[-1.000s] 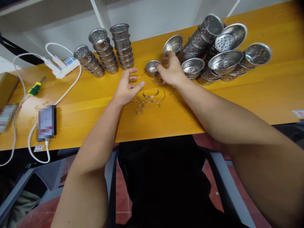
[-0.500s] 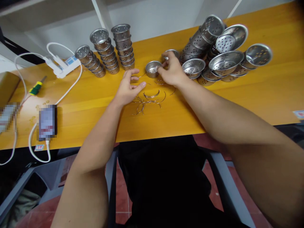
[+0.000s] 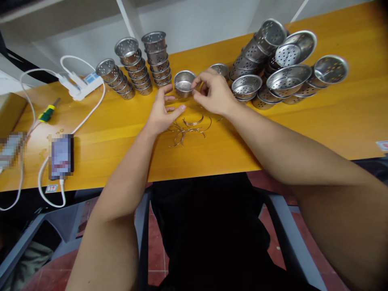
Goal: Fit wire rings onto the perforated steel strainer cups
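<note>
A small round perforated metal cup [image 3: 183, 81] is at the middle of the desk, its mouth up and tilted a little toward me. My right hand [image 3: 212, 91] pinches its right rim between thumb and fingers. To the cup's lower left, my left hand [image 3: 163, 111] is open, fingers apart and nothing in them. Below both hands lies a loose pile of thin curved wire pieces [image 3: 189, 131]. Behind my right hand stands another metal cup [image 3: 220, 69], partly covered by the hand.
Stacks of perforated cups [image 3: 157, 56] stand back left. More stacked cups and wider bowls [image 3: 289, 81] crowd the right. On the left are a white power strip [image 3: 86, 87] with cables, a green-yellow screwdriver [image 3: 47, 113] and a phone [image 3: 61, 157] on the yellow desk [image 3: 121, 149].
My right hand has moved left, bringing the small cup with it toward my left hand. The left hand has stayed nearly in place.
</note>
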{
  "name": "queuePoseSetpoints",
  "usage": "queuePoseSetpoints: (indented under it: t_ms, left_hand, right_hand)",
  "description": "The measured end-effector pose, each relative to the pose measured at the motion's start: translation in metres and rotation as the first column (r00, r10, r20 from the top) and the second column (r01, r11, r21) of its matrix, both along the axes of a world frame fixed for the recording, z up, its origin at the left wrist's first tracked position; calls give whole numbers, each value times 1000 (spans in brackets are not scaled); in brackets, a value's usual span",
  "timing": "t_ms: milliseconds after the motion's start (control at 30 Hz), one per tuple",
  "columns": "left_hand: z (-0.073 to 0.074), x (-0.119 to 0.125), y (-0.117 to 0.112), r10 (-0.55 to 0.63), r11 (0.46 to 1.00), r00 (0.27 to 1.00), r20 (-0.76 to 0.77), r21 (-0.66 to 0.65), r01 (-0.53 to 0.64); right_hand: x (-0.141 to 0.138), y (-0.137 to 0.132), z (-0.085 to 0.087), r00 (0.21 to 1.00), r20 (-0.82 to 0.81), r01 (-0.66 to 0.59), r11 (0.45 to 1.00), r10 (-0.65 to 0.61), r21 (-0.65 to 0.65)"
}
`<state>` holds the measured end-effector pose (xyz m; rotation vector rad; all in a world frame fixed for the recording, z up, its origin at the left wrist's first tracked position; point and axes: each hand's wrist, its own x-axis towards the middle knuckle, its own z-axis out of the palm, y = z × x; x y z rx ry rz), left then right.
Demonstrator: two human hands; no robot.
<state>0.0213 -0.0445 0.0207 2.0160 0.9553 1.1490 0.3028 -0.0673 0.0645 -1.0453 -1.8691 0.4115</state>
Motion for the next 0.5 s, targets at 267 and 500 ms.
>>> queuePoseSetpoints:
  t_ms: [267,500]
  left_hand:
    - [19,-1,-1,33,993,999,-27,110,-30]
    - [0,-16,24,194,977,980,47,86,-197]
  right_hand:
    - [-20,-41,32,988,43,-145,985,149,-92]
    - [-2,-39,47,778,241,-469,792,580,-391]
